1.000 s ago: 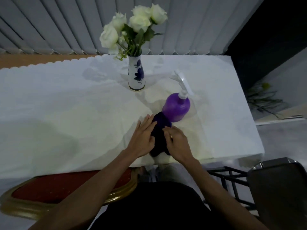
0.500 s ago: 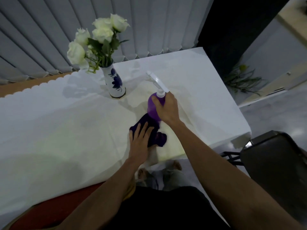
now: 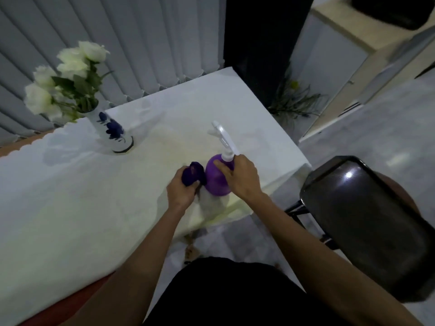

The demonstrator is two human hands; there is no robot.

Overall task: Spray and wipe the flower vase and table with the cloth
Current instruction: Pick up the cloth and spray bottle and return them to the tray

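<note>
A white vase [image 3: 113,131] with blue flower print holds white roses [image 3: 68,76] at the far left of the table [image 3: 70,196], which wears a white cloth. Near the table's front right edge stands a purple spray bottle [image 3: 215,182] with a white trigger head [image 3: 223,137]. My right hand [image 3: 242,177] grips the bottle around its neck and shoulder. My left hand [image 3: 182,189] is closed on a bunched dark purple cloth [image 3: 193,176], right beside the bottle and touching it.
A dark chair back [image 3: 367,222] stands close at the right of the table corner. A red seat with gold trim [image 3: 70,304] pokes out under the table's near edge. Grey vertical blinds [image 3: 141,43] hang behind the table.
My left hand has gathered the flat cloth into a bunch and lifted it. My right hand keeps hold of the bottle. The view has swung left to right.
</note>
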